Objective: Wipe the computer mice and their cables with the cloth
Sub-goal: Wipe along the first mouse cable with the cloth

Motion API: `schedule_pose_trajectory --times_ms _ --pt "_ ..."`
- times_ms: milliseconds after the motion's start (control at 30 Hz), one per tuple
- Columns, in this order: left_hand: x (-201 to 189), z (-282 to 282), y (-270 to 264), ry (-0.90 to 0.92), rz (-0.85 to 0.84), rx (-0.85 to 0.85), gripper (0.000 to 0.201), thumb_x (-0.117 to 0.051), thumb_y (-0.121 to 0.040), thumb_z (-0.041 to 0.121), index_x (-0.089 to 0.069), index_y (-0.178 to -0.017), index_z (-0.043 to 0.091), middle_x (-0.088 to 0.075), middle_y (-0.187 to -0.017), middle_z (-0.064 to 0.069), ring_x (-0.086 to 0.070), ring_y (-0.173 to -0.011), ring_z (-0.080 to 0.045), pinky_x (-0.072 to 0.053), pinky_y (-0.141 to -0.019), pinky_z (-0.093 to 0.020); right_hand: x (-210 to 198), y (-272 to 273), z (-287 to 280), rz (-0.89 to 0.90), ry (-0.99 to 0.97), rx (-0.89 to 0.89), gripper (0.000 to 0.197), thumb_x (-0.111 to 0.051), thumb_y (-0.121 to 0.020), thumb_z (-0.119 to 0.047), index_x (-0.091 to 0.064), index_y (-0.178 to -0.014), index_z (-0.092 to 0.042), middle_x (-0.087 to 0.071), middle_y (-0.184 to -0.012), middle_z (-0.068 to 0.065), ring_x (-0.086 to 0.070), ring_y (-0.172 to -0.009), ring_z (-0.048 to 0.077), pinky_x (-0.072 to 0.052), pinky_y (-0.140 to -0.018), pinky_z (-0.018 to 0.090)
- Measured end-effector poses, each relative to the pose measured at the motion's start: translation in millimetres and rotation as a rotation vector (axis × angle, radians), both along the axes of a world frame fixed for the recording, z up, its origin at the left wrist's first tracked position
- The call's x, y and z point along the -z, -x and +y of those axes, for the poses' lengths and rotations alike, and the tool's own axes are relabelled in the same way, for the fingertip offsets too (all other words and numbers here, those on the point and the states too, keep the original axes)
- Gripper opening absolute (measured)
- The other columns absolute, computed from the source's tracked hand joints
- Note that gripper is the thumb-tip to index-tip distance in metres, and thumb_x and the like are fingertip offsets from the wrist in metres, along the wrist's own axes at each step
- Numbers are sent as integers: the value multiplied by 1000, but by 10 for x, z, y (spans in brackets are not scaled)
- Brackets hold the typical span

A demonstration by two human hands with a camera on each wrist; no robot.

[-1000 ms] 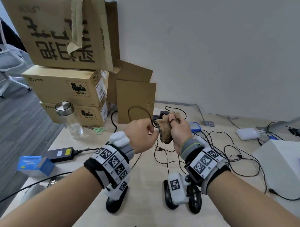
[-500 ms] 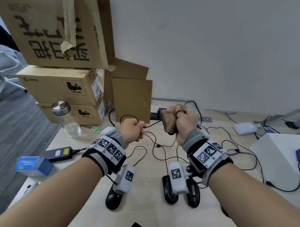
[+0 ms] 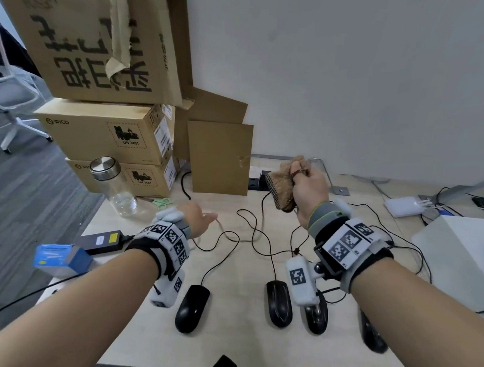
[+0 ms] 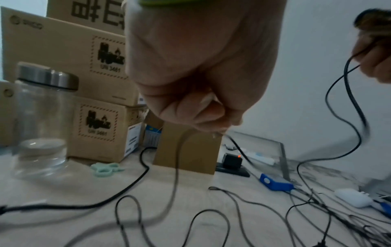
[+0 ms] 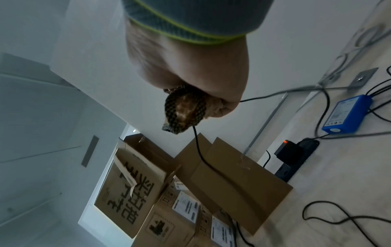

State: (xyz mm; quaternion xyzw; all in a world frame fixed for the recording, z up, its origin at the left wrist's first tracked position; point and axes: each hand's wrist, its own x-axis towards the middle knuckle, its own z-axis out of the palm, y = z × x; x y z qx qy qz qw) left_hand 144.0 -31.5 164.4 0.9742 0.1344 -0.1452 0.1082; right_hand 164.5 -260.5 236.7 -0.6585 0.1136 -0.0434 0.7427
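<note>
Several black computer mice, among them one on the left (image 3: 191,308) and one in the middle (image 3: 279,302), lie in a row near the front of the pale table (image 3: 229,347). Their thin black cables sprawl toward the wall. My right hand (image 3: 304,185) is raised and grips a bunched brown cloth (image 3: 283,190) wrapped around one mouse cable (image 5: 197,150), which hangs out below the cloth (image 5: 184,110). My left hand (image 3: 206,219) is low over the table. In the left wrist view its curled fingers (image 4: 211,117) pinch a blurred stretch of the same cable.
Stacked cardboard boxes (image 3: 108,129) fill the back left, with a glass jar (image 3: 114,187) and green scissors (image 3: 162,202) before them. A black power adapter (image 3: 101,240) and blue box (image 3: 60,259) sit left. A power strip (image 3: 256,181), white charger (image 3: 402,206) and white box (image 3: 458,254) stand right.
My hands have drawn apart: the left dropped down and left toward the table, while the right rose to the right with the cloth sliding along the cable.
</note>
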Motion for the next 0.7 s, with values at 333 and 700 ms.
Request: schedule_pose_trajectory --times_ms 333,700 --pt "-589 -889 154 1066 -201 144 13 -48 -100 18 -58 -92 21 -64 -75 -4 -52 -45 -15 -38 -40 -24 130 -19 199 -5 58 -59 22 -50 -100 -25 -65 -87 -18 -71 -93 9 -67 -87 27 -56 -79 41" --pt "-326 -291 -46 -40 4 418 37 -49 -98 46 -66 -86 16 -66 -85 -1 -63 -82 -24 -46 -67 -32 80 -71 100 -17 145 36 21 -50 -100 -29 -60 -83 -21 -69 -92 -1 -67 -90 19 -56 -88 41"
